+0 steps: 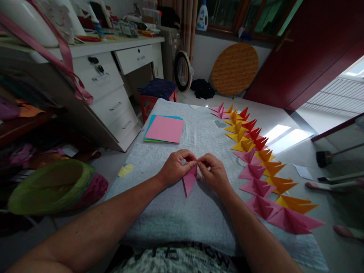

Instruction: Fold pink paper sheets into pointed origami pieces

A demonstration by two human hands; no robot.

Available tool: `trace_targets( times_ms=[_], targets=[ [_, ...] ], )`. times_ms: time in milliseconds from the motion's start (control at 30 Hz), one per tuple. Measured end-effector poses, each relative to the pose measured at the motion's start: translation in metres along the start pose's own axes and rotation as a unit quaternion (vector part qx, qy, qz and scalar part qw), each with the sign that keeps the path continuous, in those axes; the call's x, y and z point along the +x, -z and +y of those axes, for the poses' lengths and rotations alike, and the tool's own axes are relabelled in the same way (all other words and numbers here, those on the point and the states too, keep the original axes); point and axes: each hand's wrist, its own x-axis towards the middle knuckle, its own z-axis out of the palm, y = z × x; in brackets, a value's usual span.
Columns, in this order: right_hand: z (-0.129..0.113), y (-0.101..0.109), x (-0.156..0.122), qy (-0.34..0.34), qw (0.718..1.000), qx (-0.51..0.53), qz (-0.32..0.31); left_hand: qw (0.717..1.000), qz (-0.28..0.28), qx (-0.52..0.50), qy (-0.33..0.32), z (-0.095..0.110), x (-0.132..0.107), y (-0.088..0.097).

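My left hand point(176, 167) and my right hand point(213, 172) meet over the middle of a pale quilted cloth point(170, 216). Both pinch the top of a folded pink paper piece point(189, 182), whose point hangs down toward me. The fingers of each hand are curled and pressed together on the fold. A stack of flat paper sheets point(165, 129), pink on top, lies on the cloth beyond my hands to the left.
Several folded paper pieces point(257, 167) in pink, yellow, orange and red run in a line along the cloth's right side. A white desk with drawers point(113, 94) stands at the left, a red stool point(156, 94) behind the cloth, and a green basin point(48, 187) at the near left.
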Motion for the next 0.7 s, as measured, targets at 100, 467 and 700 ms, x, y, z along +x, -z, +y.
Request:
trace_targets(
  times_ms=[100,467,700],
  targets=[
    [-0.001,0.0,-0.001,-0.007,1.0,0.001,-0.009,1.0,-0.006,0.0,-0.009,0.002,0.0,0.001],
    [0.012,0.008,0.002,-0.106,0.985,0.133,-0.015,0.995,-0.053,-0.085,-0.007,0.007,0.003,0.006],
    [0.01,0.004,0.003,-0.065,0.974,0.18,-0.124,0.993,-0.073,-0.023,-0.093,0.006,0.001,0.011]
  ],
)
